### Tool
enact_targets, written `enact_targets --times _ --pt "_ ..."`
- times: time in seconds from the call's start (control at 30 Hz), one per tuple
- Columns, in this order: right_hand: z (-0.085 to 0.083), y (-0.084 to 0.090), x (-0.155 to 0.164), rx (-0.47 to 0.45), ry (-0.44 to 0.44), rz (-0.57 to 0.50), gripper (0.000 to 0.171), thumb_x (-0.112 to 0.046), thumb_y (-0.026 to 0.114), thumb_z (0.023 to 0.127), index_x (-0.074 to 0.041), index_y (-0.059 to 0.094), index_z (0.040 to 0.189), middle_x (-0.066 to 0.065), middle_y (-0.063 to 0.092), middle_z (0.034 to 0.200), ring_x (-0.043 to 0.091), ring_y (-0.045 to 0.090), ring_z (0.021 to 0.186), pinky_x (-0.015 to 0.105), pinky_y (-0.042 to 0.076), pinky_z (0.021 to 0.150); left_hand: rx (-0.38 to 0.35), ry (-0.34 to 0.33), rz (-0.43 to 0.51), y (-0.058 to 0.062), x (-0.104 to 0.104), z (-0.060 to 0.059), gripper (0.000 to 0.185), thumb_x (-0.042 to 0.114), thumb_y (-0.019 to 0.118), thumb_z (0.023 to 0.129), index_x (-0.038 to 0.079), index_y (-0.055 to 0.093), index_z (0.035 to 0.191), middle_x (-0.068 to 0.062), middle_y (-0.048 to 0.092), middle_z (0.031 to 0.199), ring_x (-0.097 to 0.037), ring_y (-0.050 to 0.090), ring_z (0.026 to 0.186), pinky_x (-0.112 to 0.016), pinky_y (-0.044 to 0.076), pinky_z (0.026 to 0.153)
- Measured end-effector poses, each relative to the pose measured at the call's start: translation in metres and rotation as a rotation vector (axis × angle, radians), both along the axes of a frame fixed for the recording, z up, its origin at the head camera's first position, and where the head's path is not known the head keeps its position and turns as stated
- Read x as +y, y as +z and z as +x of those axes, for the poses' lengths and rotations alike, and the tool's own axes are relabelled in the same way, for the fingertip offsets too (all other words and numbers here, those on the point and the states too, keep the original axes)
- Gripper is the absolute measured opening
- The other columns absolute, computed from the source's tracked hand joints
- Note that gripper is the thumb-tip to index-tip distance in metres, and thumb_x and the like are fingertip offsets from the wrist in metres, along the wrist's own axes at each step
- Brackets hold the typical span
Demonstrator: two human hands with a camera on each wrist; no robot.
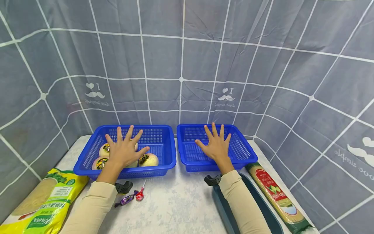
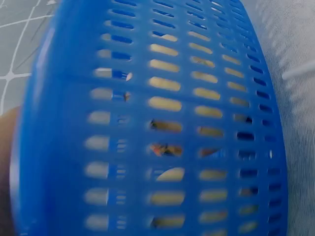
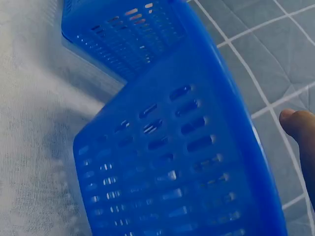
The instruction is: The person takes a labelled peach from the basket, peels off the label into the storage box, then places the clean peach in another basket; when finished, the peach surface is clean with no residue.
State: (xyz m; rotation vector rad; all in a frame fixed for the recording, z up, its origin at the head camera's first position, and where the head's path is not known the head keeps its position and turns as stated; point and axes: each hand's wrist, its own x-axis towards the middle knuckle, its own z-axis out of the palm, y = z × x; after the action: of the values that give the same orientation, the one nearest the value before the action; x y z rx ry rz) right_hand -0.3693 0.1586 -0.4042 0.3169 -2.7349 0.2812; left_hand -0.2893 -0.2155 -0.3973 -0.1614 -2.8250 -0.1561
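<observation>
Sleeves nearest us; our left hand point(image 1: 124, 152) hovers, fingers spread, over the left basket point(image 1: 163, 160), its apples point(image 1: 148, 160) beneath the palm. Our right hand point(image 1: 217, 147), fingers splayed too, hovers over the right basket point(image 1: 248, 155)

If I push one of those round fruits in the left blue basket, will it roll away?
Probably it rolls a little: the fruits look round and smooth. It likely won't go far, since the left basket has walls all round. The other fruits crowd it too.
</observation>
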Motion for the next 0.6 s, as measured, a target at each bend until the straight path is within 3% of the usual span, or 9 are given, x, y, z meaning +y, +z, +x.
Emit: enact_targets --times 0.13,0.2,0.27,0.37,0.43,0.5,0.6 --pt "0.003 0.011 -0.018 0.043 0.071 0.028 0.091 -0.082 0.040 0.089 -0.031 0.024 0.162 0.007 0.011 0.169 0.038 -0.010 0.151 0.072 -0.006 0.111 0.012 -0.004 0.041 0.009 -0.018 0.017 0.092 0.078 0.043 0.091 0.020 0.029 0.161 -0.021 0.012 0.166 -0.059 -0.002 0.145 -0.082 -0.009 0.100" --pt "0.008 0.024 -0.035 0.052 0.171 0.042 0.087 -0.076 0.047 0.091 -0.028 0.029 0.161 0.007 0.017 0.168 0.039 -0.001 0.152 0.072 0.000 0.112 0.016 -0.025 0.106 0.015 -0.034 0.035 0.092 0.075 0.049 0.091 0.019 0.029 0.161 -0.022 0.012 0.166 -0.058 -0.002 0.145 -0.083 -0.007 0.100" --pt "0.013 0.040 -0.055 0.016 0.327 0.053 0.082 -0.068 0.054 0.093 -0.026 0.034 0.160 0.007 0.024 0.165 0.037 0.012 0.152 0.071 0.008 0.113 0.031 -0.045 0.188 0.016 -0.057 0.057 0.092 0.069 0.059 0.090 0.017 0.029 0.161 -0.023 0.013 0.165 -0.058 -0.002 0.145 -0.083 -0.007 0.099" --pt "0.017 0.062 -0.089 -0.148 0.600 0.064 0.075 -0.053 0.065 0.095 -0.021 0.039 0.157 0.006 0.034 0.162 0.031 0.026 0.149 0.060 0.020 0.116 0.052 -0.072 0.327 0.007 -0.095 0.085 0.096 0.055 0.074 0.086 0.013 0.029 0.160 -0.025 0.014 0.164 -0.059 0.005 0.144 -0.084 0.000 0.099" --pt "0.015 0.070 -0.113 -0.288 0.741 0.076 0.075 -0.047 0.069 0.095 -0.019 0.038 0.157 0.005 0.036 0.160 0.027 0.030 0.147 0.050 0.025 0.117 0.048 -0.059 0.400 -0.004 -0.117 0.097 0.098 0.048 0.079 0.084 0.011 0.029 0.159 -0.027 0.015 0.163 -0.062 0.013 0.141 -0.086 0.009 0.097" --pt "0.008 0.071 -0.136 -0.401 0.826 0.088 0.076 -0.042 0.072 0.094 -0.017 0.037 0.157 0.005 0.039 0.158 0.024 0.033 0.146 0.040 0.029 0.117 0.026 -0.043 0.455 -0.016 -0.133 0.105 0.097 0.044 0.080 0.085 0.007 0.029 0.159 -0.031 0.019 0.161 -0.065 0.022 0.136 -0.086 0.020 0.093" --pt "-0.005 0.062 -0.165 -0.538 0.873 0.083 0.078 -0.039 0.075 0.092 -0.016 0.038 0.157 0.007 0.044 0.155 0.023 0.039 0.142 0.035 0.034 0.113 -0.012 -0.010 0.521 -0.032 -0.144 0.110 0.093 0.041 0.079 0.087 0.004 0.031 0.157 -0.035 0.027 0.155 -0.066 0.032 0.129 -0.084 0.029 0.087"
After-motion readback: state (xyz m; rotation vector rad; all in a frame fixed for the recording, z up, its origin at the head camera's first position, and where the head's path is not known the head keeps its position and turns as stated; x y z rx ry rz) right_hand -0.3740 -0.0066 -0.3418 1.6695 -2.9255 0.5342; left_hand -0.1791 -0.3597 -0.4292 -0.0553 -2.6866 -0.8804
